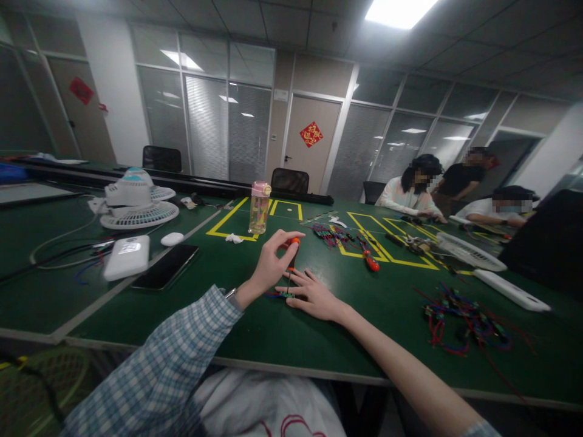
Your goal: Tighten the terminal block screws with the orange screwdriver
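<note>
As the left hand (pixel 276 258) pinches the screwdriver (pixel 292 261), the circuit board (pixel 288 295) could slip if the spread right hand (pixel 316 297) lifts

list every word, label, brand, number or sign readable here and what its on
Nothing reads with certainty.
Middle red sign on the far door: gold characters, too blurred to quote.
Left red sign on the left door: too blurred.
White device: markings too small.
Pale plaque by the far door: too small.
</note>
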The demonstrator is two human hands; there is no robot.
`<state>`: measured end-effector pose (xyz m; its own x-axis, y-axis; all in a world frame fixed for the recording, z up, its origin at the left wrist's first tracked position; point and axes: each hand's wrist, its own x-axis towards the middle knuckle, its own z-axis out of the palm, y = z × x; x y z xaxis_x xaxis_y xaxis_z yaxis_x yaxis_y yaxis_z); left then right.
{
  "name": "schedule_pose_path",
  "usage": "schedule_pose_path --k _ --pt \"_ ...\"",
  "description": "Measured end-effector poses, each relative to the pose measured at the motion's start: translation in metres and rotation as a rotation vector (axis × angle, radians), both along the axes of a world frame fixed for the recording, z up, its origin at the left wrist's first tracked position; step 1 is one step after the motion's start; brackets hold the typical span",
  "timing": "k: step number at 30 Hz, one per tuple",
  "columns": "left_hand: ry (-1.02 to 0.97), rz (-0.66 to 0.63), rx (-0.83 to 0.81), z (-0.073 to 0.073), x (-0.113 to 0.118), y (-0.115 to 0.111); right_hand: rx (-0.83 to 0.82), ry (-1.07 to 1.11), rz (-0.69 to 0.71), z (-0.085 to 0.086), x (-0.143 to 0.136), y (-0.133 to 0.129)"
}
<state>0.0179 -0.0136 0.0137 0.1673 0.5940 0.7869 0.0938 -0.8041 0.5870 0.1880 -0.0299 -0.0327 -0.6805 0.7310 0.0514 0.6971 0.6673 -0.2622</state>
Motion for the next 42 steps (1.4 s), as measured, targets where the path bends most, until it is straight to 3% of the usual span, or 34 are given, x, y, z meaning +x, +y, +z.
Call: schedule_pose_path --k 14,21,28,34,40,42 --pt "0.058 -0.01 0.005 0.0042 -0.0045 -0.0007 -0.015 0.015 -0.01 -0.004 0.0007 0.0036" --pt "-0.018 0.117 0.029 -0.0015 -0.0014 0.0025 -0.018 0.016 -0.015 -0.0029 -0.0002 0.0024" --pt "-0.055 -0.156 -0.158 0.0042 -0.0053 0.0057 -0.018 0.011 -0.026 -0.0022 -0.0005 0.0011" --pt "-0.059 0.03 -0.053 -0.0017 -0.0003 0.0033 -0.008 0.018 -0.021 -0.0029 -0.0005 0.0007" --pt "-0.077 -0.104 -0.134 -0.0038 0.0017 -0.0018 -0.007 0.022 -0.017 -0.0037 0.0003 0.0016" --pt "-0.102 -0.089 -0.141 -0.0051 0.002 0.0003 -0.01 0.029 -0.015 -0.0041 0.0003 0.002"
